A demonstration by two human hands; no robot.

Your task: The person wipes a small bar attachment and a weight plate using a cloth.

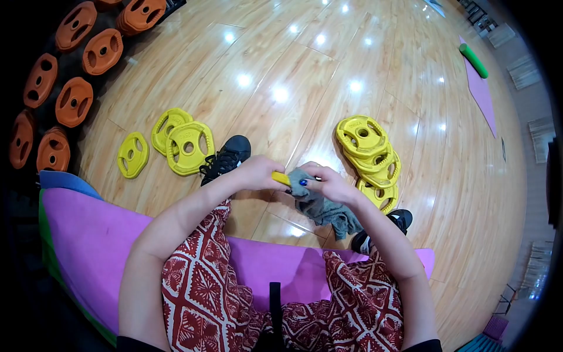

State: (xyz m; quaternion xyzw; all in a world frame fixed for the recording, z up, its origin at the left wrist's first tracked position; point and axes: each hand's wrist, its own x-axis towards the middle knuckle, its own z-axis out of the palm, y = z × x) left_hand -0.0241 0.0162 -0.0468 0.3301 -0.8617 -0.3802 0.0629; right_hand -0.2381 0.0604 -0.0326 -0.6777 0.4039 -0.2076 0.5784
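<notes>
Yellow piece [280, 178], one, narrow, partly hidden: between the two hands, above the floor [305, 76], its near end in the left hand [258, 175], fingers closed around it. Grey cloth [322, 210], one, crumpled: grasped by the right hand [329, 184], upper part against the yellow piece, lower folds hanging free. Yellow weight plates, left group [172, 155]: three, two overlapping, one just beside. Yellow weight plates, right group [375, 154]: several, overlapping in a stack. Pink mat [258, 264]: beneath the seated person's patterned trousers [202, 287]. Orange plates [74, 102]: racked at far left.
</notes>
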